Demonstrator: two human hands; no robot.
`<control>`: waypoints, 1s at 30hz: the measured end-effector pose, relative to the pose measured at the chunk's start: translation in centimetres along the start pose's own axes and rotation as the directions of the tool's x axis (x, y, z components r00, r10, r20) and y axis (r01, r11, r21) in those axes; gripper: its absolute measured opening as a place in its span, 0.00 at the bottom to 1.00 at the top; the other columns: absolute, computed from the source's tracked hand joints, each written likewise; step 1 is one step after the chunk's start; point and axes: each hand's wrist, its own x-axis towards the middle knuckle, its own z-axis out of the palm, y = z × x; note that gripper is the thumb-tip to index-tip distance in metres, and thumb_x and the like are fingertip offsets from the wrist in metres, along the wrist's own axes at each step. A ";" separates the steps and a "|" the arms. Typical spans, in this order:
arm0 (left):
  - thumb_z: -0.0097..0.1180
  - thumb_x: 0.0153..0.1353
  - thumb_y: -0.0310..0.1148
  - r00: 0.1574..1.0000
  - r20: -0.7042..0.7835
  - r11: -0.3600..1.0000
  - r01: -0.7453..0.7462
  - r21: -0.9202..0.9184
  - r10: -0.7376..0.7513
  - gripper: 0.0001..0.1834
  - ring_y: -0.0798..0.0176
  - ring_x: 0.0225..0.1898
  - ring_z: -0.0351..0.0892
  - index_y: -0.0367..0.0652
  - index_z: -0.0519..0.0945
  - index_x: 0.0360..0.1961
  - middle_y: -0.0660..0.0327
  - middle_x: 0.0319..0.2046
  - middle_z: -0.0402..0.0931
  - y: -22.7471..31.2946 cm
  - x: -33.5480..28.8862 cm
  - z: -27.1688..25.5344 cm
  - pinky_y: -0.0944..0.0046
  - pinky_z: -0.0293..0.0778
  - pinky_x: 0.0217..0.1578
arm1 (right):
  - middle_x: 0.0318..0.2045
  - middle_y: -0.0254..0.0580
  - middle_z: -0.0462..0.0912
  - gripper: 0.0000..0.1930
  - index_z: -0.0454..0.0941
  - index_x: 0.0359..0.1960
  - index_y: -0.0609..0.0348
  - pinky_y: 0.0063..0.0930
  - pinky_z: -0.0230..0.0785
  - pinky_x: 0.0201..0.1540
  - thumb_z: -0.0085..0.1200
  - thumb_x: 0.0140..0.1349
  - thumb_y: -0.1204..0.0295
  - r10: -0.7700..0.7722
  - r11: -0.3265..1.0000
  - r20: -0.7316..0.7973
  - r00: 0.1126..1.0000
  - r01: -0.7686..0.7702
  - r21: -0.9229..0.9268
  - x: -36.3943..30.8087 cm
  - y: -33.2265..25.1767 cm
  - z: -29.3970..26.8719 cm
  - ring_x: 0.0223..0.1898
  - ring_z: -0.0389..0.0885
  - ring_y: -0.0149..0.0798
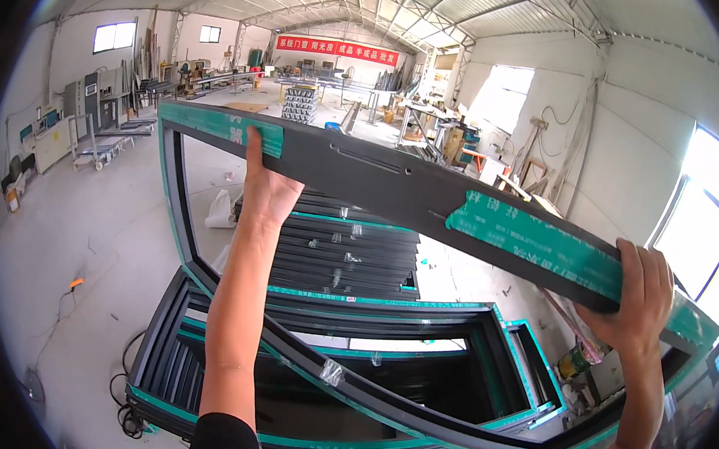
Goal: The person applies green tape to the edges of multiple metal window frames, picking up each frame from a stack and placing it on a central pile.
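Both hands hold up a large dark grey metal window frame (pixel 355 162), partly covered in green protective film. My left hand (pixel 270 185) grips its upper bar toward the left end, fingers over the film. Near the bar's right end, my right hand (pixel 642 298) is wrapped round it from outside. The frame tilts, its right end lower and closer to me, and its long lower bar curves across the view. Beneath it lies a stack of similar frames (pixel 162 361) with green-filmed edges. Behind that, more dark frames (pixel 349 249) are piled, partly hidden by the held one.
A smaller green-edged frame (pixel 537 366) stands right of the near stack. A black cable (pixel 131 417) lies on the floor at left. A wheeled cart (pixel 98 152) and grey machine (pixel 85 101) stand far left. Workbenches (pixel 421 116) and a red banner (pixel 337 49) are farther back.
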 end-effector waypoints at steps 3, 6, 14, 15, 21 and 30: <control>0.44 0.63 0.57 0.994 0.008 0.993 -0.113 0.031 0.112 0.29 0.65 0.48 0.74 0.44 0.72 0.52 0.64 0.46 0.77 2.3 0.9 -1.2 0.62 0.71 0.48 | 0.36 0.48 0.75 0.43 0.70 0.49 0.64 0.42 0.68 0.39 0.70 0.21 0.64 -0.062 0.998 -0.088 0.994 0.062 -0.001 2.7 -0.1 1.3 0.35 0.74 0.49; 0.50 0.59 0.58 0.992 0.111 0.986 -0.047 -0.160 0.065 0.31 0.61 0.51 0.73 0.40 0.74 0.50 0.59 0.49 0.76 5.0 0.0 -1.9 0.59 0.66 0.55 | 0.35 0.48 0.75 0.42 0.71 0.48 0.65 0.41 0.69 0.38 0.69 0.22 0.64 -0.144 0.989 -0.193 0.971 0.150 0.014 3.9 0.4 3.0 0.35 0.75 0.49; 0.61 0.47 0.61 0.996 0.078 0.947 -0.007 -0.322 0.034 0.45 0.52 0.62 0.60 0.36 0.68 0.56 0.54 0.55 0.68 4.5 -8.8 -1.0 0.50 0.55 0.64 | 0.28 0.45 0.76 0.28 0.74 0.39 0.69 0.38 0.69 0.35 0.60 0.50 0.52 -0.277 0.956 -0.469 0.839 0.290 -0.047 -0.7 2.1 12.0 0.29 0.76 0.44; 0.62 0.49 0.58 0.991 0.069 0.971 -0.095 -0.218 0.112 0.45 0.55 0.64 0.58 0.34 0.65 0.58 0.54 0.59 0.65 3.4 -10.0 -1.0 0.48 0.50 0.66 | 0.27 0.44 0.75 0.26 0.74 0.38 0.68 0.38 0.70 0.35 0.58 0.53 0.52 -0.279 0.956 -0.526 0.803 0.286 -0.069 -1.9 1.9 13.5 0.28 0.76 0.43; 0.70 0.43 0.51 0.963 0.188 0.981 -0.183 -0.058 0.191 0.43 0.54 0.62 0.61 0.38 0.66 0.56 0.58 0.54 0.67 -2.1 -15.9 -2.3 0.45 0.45 0.68 | 0.27 0.38 0.74 0.11 0.67 0.35 0.58 0.36 0.68 0.32 0.55 0.55 0.69 -0.332 0.931 -0.511 0.793 0.361 -0.044 -8.8 0.4 19.6 0.27 0.74 0.37; 0.67 0.46 0.48 0.944 0.144 0.950 -0.274 -0.152 0.296 0.43 0.57 0.65 0.55 0.45 0.61 0.60 0.62 0.57 0.65 -6.1 -24.1 -1.4 0.48 0.38 0.69 | 0.39 0.39 0.77 0.13 0.63 0.43 0.47 0.35 0.73 0.43 0.50 0.58 0.71 -0.291 0.911 -0.362 0.885 0.372 0.177 -16.3 -2.0 16.7 0.39 0.78 0.39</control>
